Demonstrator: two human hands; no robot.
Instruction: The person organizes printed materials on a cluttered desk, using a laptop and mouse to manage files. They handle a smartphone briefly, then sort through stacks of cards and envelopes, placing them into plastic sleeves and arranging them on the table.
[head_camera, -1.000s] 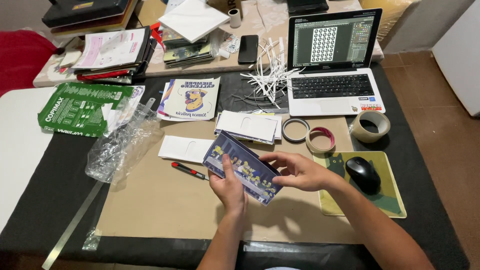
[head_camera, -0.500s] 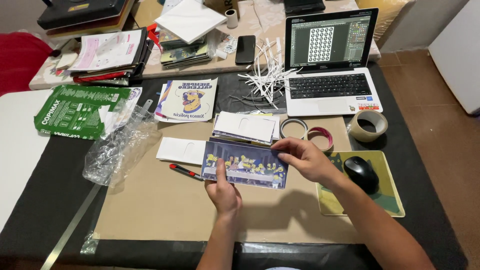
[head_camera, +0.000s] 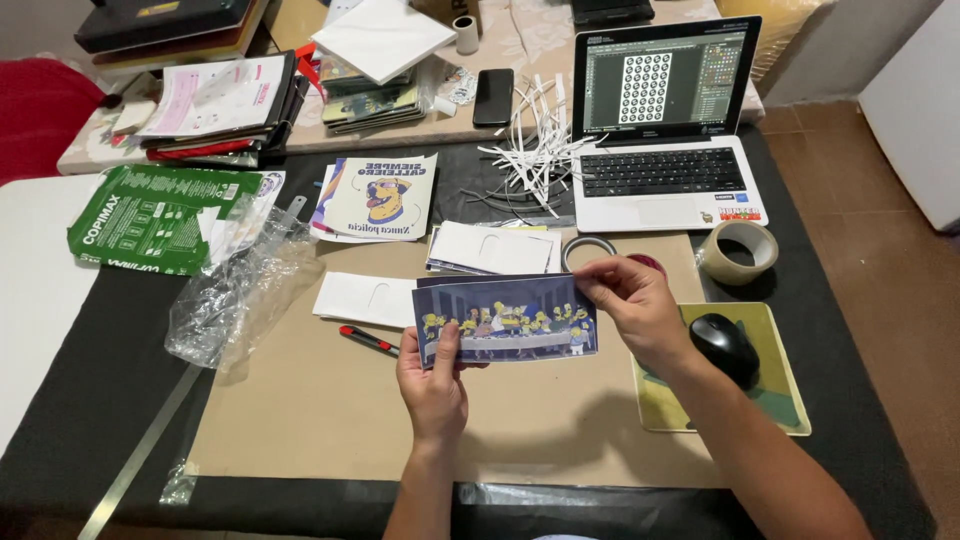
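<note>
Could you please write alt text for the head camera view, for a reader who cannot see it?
Two bare hands hold a printed cartoon picture flat above a brown cardboard sheet on a cluttered desk: the left hand grips its lower left corner, the right hand its right edge. Around it lie a red-handled cutter, tape rolls, a mouse and an open laptop.

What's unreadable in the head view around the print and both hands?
- Back of the cartoon print: faces away from the camera.
- Left hand fingers behind the print: hidden by it.
- Red tape roll: mostly covered by the right hand.
- Envelope stack: near edge hidden behind the print.
- Both forearms: cut off by the bottom edge.
</note>
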